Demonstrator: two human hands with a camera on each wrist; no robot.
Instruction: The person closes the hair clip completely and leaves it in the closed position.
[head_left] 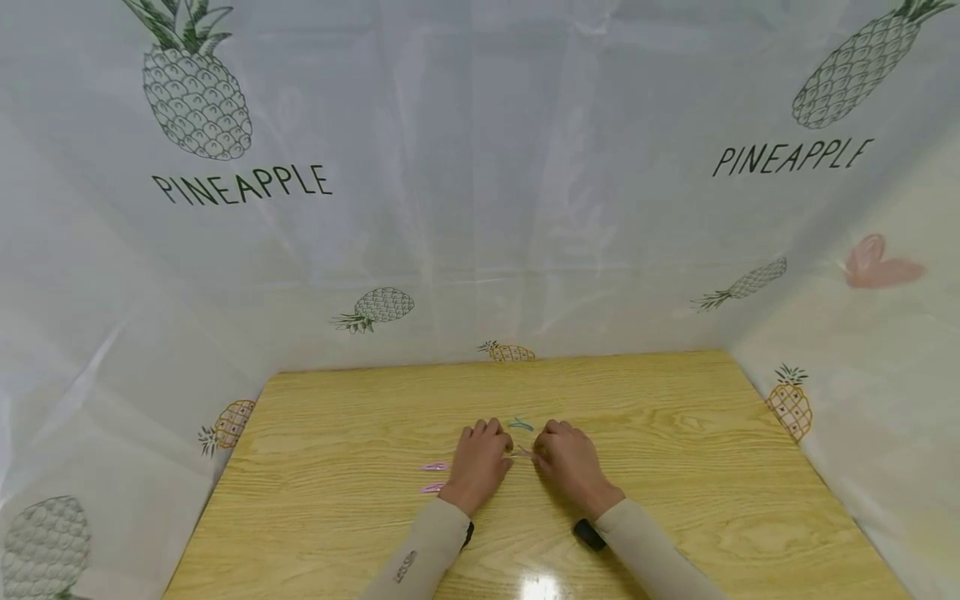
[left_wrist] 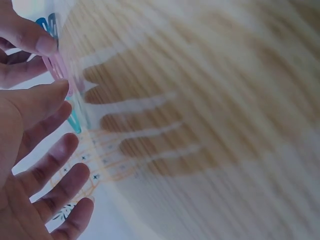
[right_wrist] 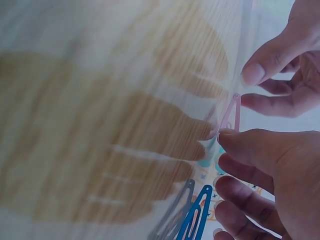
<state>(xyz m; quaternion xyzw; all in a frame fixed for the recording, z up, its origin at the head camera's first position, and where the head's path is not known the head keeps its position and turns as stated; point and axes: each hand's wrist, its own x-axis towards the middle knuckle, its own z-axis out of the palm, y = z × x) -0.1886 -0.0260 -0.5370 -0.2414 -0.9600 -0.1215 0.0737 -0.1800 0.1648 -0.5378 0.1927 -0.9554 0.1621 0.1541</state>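
A pink snap hair clip, its two legs spread in a V, lies between the hands just above the table. My right hand pinches one end of it between thumb and index finger. My left hand is at the clip's other end; in the right wrist view its thumb and index finger stand apart, the index tip beside the clip. Its other fingers are extended in the left wrist view. Beyond the hands are a blue hair clip and a teal hair clip, the latter partly hidden by fingers.
Left of my left hand, two pink-purple hair clips lie one below the other on the wooden table. A pineapple-printed sheet hangs behind and at both sides. The glossy tabletop mirrors the hands. A black band is at the right wrist.
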